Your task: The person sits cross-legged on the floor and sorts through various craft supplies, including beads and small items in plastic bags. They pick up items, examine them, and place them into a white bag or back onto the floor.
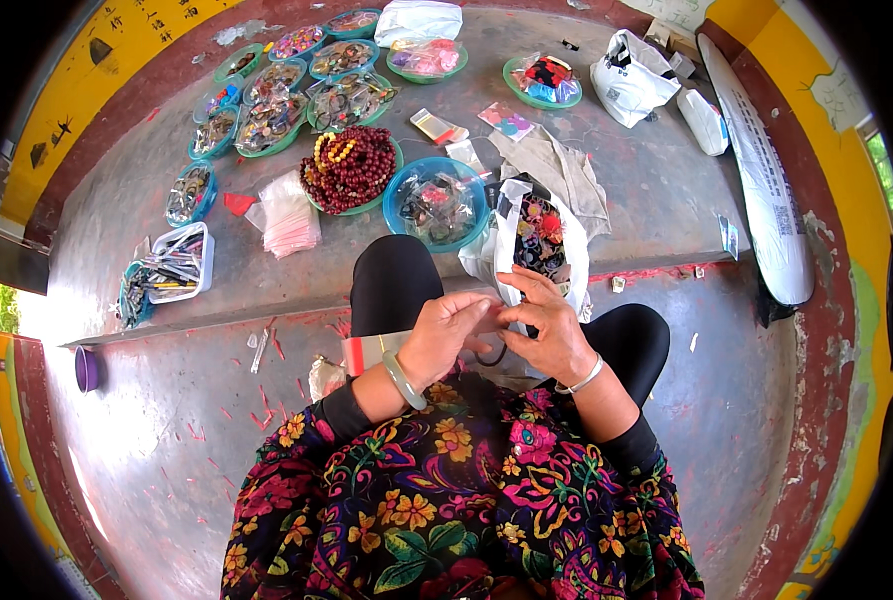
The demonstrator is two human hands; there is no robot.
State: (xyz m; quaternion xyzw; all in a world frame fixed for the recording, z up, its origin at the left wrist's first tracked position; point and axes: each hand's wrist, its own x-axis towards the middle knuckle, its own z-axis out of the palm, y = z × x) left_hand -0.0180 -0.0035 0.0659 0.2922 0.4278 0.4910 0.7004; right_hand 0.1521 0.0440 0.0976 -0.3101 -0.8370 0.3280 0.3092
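My left hand (448, 333) and my right hand (549, 335) meet over my lap, fingertips pinched close together. What they pinch is too small and covered to make out. Just below the fingers shows a thin dark loop (490, 358); whether it is held or lies on my lap is unclear. A clear packet with a red end (363, 352) lies by my left wrist. Right beyond my right hand stands a white bag (576, 262), its mouth spread around dark pieces with red and coloured flowers (541, 228).
On the raised concrete ledge (656, 215) are a blue bowl (391, 212) of small packets, dark red bead strings (351, 165), clear pink-edged bags (291, 215), a white pen tray (206, 262) and several filled bowls. A long white wrapped roll (761, 180) lies right.
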